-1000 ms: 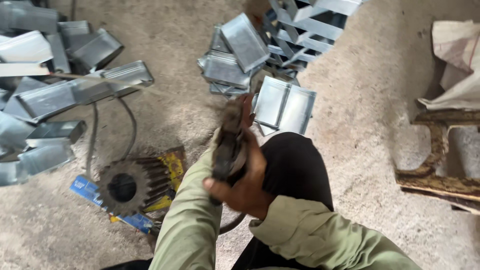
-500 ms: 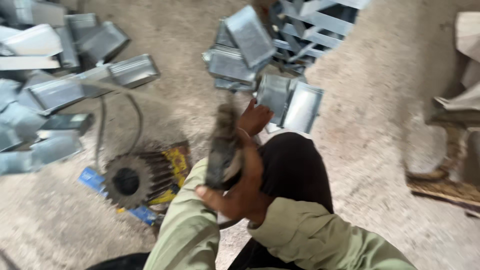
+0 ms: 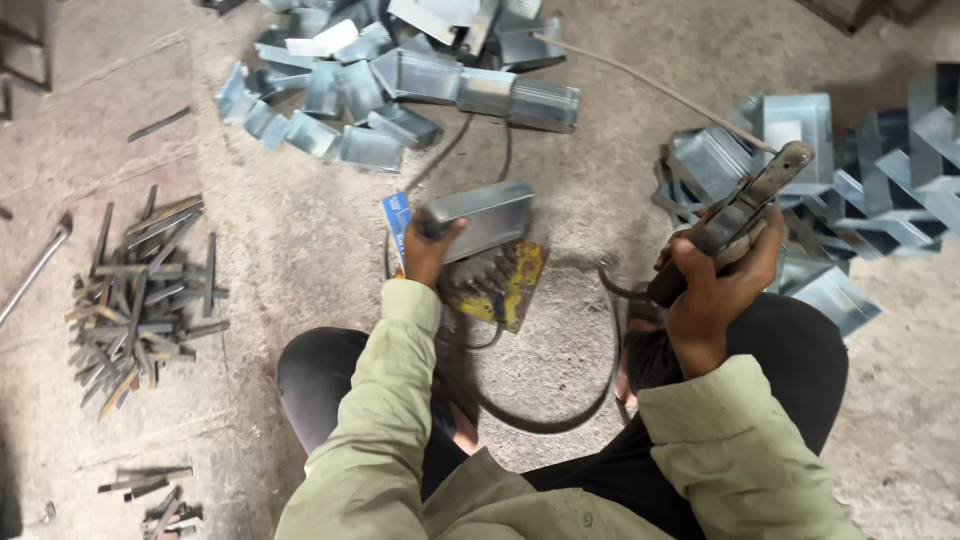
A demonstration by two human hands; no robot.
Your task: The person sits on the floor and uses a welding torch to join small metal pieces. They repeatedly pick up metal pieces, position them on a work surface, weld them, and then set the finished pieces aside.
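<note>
The left hand (image 3: 432,250) is gripping a folded box-shaped piece of shiny galvanised sheet metal (image 3: 478,218) by its near end, fingers wrapped around the edge, holding it just above a worn yellow block (image 3: 505,285) lying on the rough grey concrete floor (image 3: 300,230). The right hand (image 3: 712,290) is clenching the dark, grimy handle of a long metal clamp tool (image 3: 735,220), its scuffed jaw end pointing up and away; a black rubber cable (image 3: 560,410) is curving from it across the floor between the person's knees. A heap of similar bent galvanised channels (image 3: 400,80) is lying beyond, another pile (image 3: 850,170) to the right. Short rusty flat steel strips (image 3: 140,290) are lying scattered on the left.
</note>
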